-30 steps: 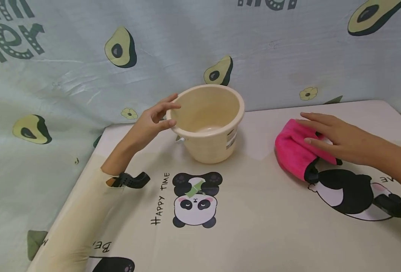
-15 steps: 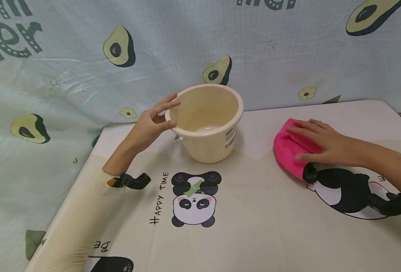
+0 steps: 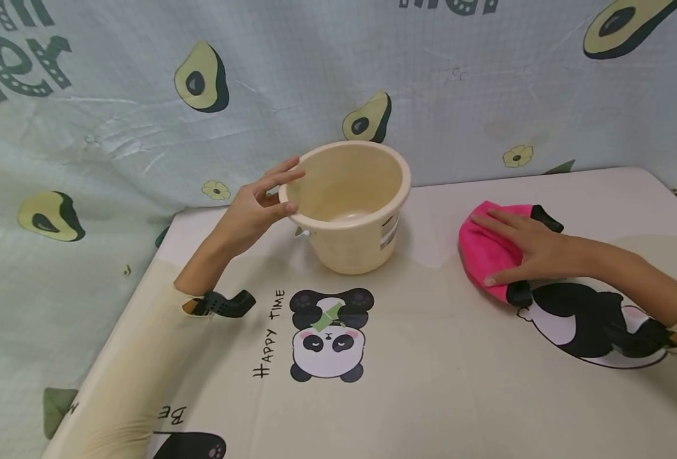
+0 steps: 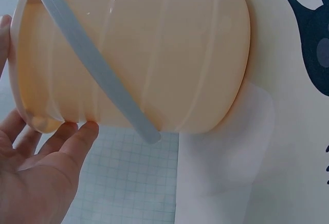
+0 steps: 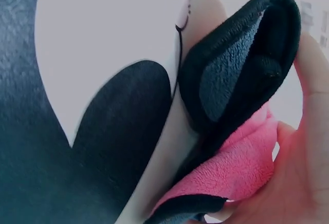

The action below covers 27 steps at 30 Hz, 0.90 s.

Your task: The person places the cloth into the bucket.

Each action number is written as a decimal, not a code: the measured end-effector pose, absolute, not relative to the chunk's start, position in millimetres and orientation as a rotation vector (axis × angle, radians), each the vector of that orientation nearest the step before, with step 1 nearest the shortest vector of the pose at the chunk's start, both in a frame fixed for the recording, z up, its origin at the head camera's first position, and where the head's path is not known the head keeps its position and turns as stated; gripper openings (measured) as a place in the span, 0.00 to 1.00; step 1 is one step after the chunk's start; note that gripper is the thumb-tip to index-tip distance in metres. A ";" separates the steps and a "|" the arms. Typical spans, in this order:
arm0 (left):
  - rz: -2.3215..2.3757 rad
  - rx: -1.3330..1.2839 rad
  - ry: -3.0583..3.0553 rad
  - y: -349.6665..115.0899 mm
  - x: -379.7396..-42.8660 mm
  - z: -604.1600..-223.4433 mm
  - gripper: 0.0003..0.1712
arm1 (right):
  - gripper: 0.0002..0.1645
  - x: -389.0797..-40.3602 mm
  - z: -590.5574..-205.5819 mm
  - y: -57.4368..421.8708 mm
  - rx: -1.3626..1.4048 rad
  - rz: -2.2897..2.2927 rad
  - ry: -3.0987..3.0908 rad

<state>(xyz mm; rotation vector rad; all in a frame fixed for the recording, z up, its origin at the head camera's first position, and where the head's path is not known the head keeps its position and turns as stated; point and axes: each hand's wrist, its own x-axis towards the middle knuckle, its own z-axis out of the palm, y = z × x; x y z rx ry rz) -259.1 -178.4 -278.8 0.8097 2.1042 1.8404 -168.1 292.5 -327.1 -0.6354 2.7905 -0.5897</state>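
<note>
A cream plastic bucket (image 3: 352,248) stands upright at the back of the table, its mouth facing up and its inside visible. At its left rim, my left hand (image 3: 255,210) holds on with thumb and fingers. The left wrist view shows the bucket's pale handle (image 4: 97,62) slanting down the wall beside those fingers. To the right lies a crumpled pink plush cloth (image 3: 482,248) with black trim. My right hand (image 3: 530,248) rests on it, fingers spread and thumb at its near edge. In the right wrist view, the cloth's black edging (image 5: 277,8) folds up near the thumb.
The table (image 3: 419,382) has a light cover printed with pandas and lettering. A panda print (image 3: 329,344) lies in front of the bucket. Behind the table hangs a pale curtain (image 3: 292,70) with avocado prints, close to the bucket's back.
My right hand has moved left and down onto the pink cloth, spreading across it. A black-trimmed corner now shows beyond the hand. The left hand and bucket have stayed put.
</note>
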 end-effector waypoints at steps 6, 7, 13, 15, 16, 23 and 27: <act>1.849 0.808 2.098 -178.0 -258.3 -280.6 0.39 | 0.64 -168.5 -334.2 289.7 -0.692 -0.377 2.860; 1.851 0.805 2.096 -178.1 -258.1 -280.7 0.38 | 0.62 -169.0 -334.4 289.4 -0.712 -0.366 2.867; 1.865 0.798 2.083 -178.2 -259.0 -281.2 0.41 | 0.53 -173.1 -329.7 288.2 -0.793 -0.332 2.884; 1.890 0.793 2.058 -177.9 -259.2 -281.5 0.42 | 0.53 -176.0 -328.3 286.6 -0.755 -0.285 2.891; 1.900 0.789 2.047 -177.7 -258.9 -281.6 0.43 | 0.54 -177.3 -327.6 285.7 -0.730 -0.257 2.892; 1.929 0.790 2.000 -176.4 -258.2 -283.6 0.41 | 0.50 -182.9 -331.6 281.3 -0.590 -0.392 2.809; 1.915 0.794 2.021 -177.1 -259.0 -281.9 0.40 | 0.49 -183.1 -336.7 277.2 -0.519 -0.477 2.812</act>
